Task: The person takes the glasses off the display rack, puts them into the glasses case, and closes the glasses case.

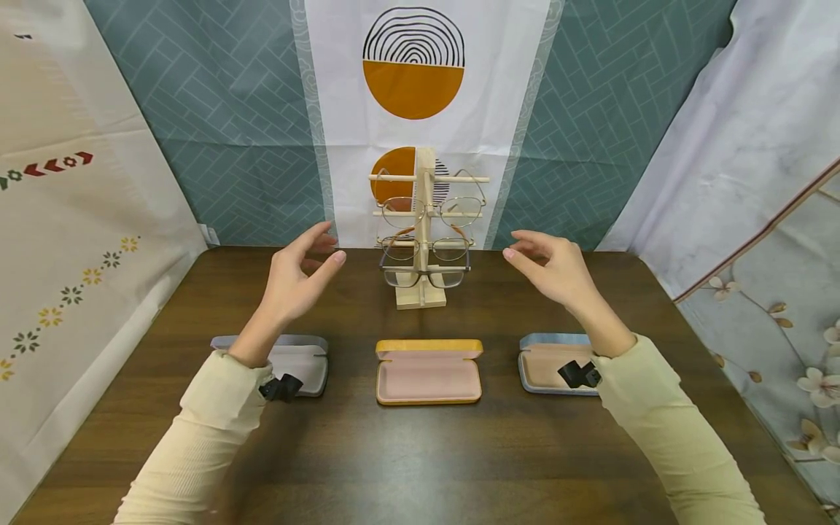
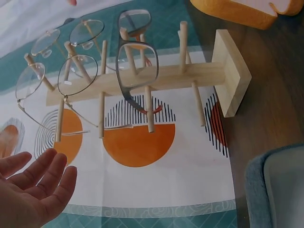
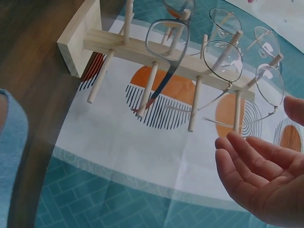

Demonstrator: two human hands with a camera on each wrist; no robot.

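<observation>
A wooden display stand (image 1: 421, 297) holds three pairs of eyeglasses on its pegs: thin metal-framed glasses (image 1: 461, 211) on top, another thin-rimmed pair (image 1: 450, 249) below, and grey thick-framed glasses (image 1: 426, 274) lowest. To the stand's left, my left hand (image 1: 298, 273) hovers with loosely bent fingers and touches nothing. My right hand (image 1: 551, 266) mirrors it on the other side, its fingers also relaxed and apart from the glasses. Both wrist views show an empty palm, with the left hand (image 2: 38, 190) and right hand (image 3: 266, 180) near the upper pegs.
Three glasses cases lie with lids raised: a grey one (image 1: 298, 364) partly behind my left forearm, a yellow one (image 1: 429, 381) in the middle, and a blue one (image 1: 541, 368) partly covered by my right wrist. Patterned cloths (image 1: 249, 146) hang behind and beside the dark wooden table (image 1: 420, 459).
</observation>
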